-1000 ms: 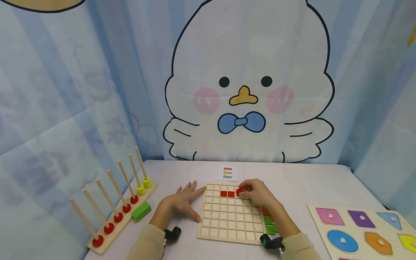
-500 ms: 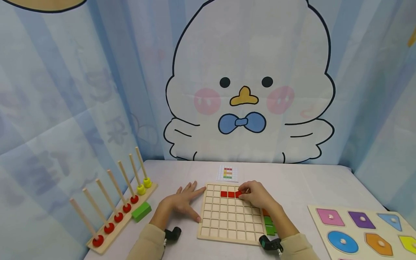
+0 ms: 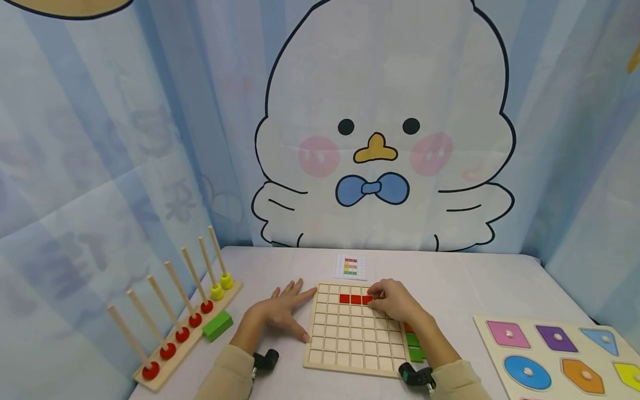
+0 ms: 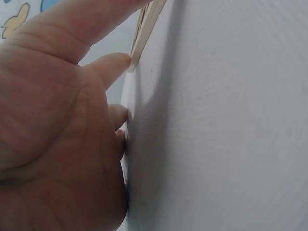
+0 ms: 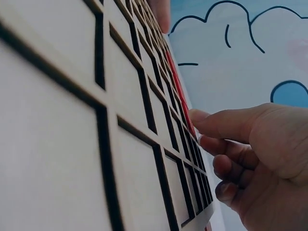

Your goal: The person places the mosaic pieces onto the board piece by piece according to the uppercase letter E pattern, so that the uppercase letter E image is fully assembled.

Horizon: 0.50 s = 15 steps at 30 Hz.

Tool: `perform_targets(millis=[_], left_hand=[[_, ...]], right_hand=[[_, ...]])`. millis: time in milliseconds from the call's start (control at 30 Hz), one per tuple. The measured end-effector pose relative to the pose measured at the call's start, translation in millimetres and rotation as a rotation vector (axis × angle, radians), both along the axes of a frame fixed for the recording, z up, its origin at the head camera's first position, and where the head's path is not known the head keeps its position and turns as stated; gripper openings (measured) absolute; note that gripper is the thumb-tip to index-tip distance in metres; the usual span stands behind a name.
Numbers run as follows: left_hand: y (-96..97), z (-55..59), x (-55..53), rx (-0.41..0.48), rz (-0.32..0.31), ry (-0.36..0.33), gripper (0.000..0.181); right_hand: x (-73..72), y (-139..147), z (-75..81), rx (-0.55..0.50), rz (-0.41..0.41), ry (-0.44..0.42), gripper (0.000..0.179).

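Note:
A wooden grid board lies on the table in the head view. Three red square tiles sit side by side in its second row from the far edge. My right hand pinches the rightmost of them with thumb and forefinger; its remaining fingers curl under in the right wrist view, where the red tiles form a thin strip beside the thumb tip. My left hand is spread on the table, its forefinger and thumb tips against the board's left edge. The left wrist view shows its palm beside the board's corner.
Behind the board lies a card with a coloured grid pattern. Green tiles and orange tiles lie partly hidden by the right forearm. A peg stand with beads and a green block are at left, a shape puzzle at right.
The third red tile, tilted in the right hand a second ago, has come down flat into the cell beside the other two. My left hand has stayed in place.

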<state>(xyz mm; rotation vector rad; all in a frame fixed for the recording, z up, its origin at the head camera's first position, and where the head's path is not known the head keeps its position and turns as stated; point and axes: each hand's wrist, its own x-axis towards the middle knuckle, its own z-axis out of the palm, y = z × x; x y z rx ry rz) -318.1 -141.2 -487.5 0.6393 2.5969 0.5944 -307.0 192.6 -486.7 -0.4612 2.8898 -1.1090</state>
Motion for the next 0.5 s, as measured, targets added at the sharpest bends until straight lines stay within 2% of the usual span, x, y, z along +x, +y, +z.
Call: perform_targets(millis=[300,500], left_hand=[[-0.5,0.6,0.1,-0.013,0.005,0.002,0.122],[-0.7,2.2,-0.3,-0.007,0.001,0.005,0.121]], right_hand=[[2.3,9.2,14.0,-0.076,0.025,0.035,0.023],[1.3,22.0,21.1,-0.081,0.012,0.059,0.028]])
